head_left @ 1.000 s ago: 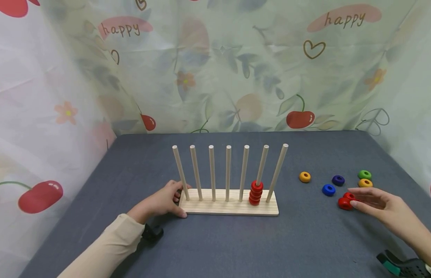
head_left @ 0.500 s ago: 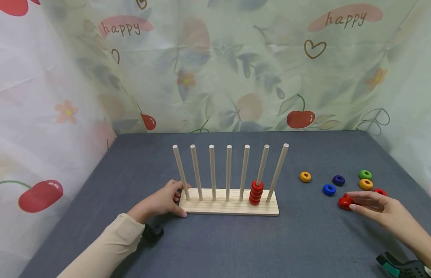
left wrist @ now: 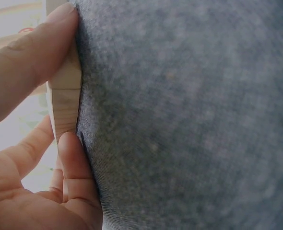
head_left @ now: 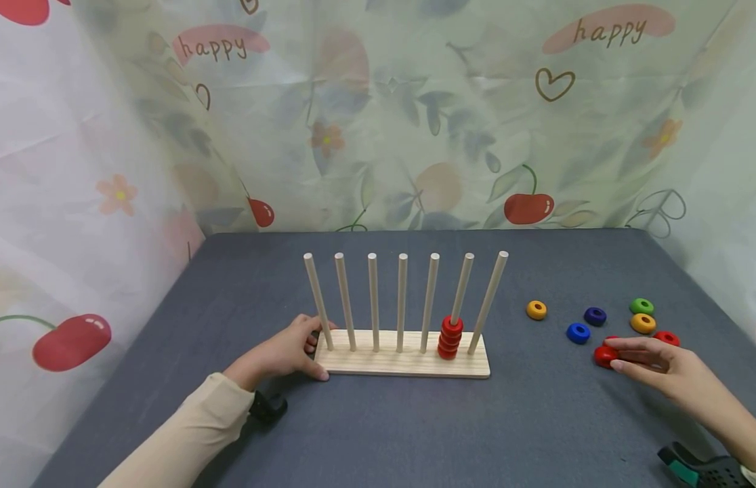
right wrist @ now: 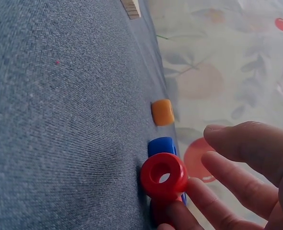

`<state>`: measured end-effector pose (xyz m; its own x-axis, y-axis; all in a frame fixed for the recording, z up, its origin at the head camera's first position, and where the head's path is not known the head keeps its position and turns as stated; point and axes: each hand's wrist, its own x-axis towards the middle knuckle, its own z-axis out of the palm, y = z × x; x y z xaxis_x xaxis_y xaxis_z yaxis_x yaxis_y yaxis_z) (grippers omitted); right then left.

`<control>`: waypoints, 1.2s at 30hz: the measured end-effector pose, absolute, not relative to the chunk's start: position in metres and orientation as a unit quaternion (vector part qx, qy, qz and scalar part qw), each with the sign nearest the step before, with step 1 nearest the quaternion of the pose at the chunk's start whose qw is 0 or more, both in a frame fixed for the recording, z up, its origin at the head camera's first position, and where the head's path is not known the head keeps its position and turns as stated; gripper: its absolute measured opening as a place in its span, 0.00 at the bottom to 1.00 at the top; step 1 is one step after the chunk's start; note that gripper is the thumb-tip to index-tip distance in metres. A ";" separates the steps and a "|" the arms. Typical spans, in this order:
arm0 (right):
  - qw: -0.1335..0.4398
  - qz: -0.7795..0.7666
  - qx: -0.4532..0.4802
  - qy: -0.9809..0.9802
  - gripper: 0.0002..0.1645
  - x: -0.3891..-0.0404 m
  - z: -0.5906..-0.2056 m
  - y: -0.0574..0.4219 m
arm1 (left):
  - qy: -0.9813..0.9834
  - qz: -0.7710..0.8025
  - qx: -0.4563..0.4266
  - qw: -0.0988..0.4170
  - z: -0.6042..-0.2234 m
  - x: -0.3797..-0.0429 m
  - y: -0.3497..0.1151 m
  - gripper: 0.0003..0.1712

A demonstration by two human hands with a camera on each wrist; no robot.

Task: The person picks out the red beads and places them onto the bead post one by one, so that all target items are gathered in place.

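My left hand [head_left: 289,349] grips the left end of a wooden peg stand [head_left: 384,364], thumb at its front edge; the left wrist view shows fingers curled against the base [left wrist: 66,98]. Several red rings [head_left: 450,337] are stacked on its second peg from the right. My right hand [head_left: 664,366] is at the loose rings on the right. Its fingers touch a red ring [right wrist: 151,175] whose hole faces the right wrist camera, while the thumb is apart from it there. Another red ring, partly hidden by fingers, lies behind; a further red ring [head_left: 666,337] shows past the hand.
On the grey tabletop [head_left: 414,434] beyond the right hand lie a blue ring [head_left: 578,333], a dark blue ring [head_left: 595,316], a green ring [head_left: 642,306] and two yellow rings, one [head_left: 536,310] nearer the stand. A patterned curtain [head_left: 402,135] hangs behind.
My right hand has dipped slightly and its fingers now cover more of the red rings; a red ring has come into view behind them. The left hand and stand hold still.
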<state>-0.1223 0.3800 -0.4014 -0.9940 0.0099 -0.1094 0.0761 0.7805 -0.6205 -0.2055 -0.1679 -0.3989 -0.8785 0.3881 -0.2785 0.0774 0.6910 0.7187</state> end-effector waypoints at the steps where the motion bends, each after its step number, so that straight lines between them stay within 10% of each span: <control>1: 0.050 -0.330 0.021 0.942 0.35 -0.123 -0.402 0.380 | 0.895 0.371 0.131 0.210 -0.399 -0.205 -0.168 0.45; 36: 0.097 -0.336 -0.024 0.936 0.33 -0.131 -0.403 0.370 | 0.900 0.361 0.136 0.203 -0.398 -0.206 -0.168 0.44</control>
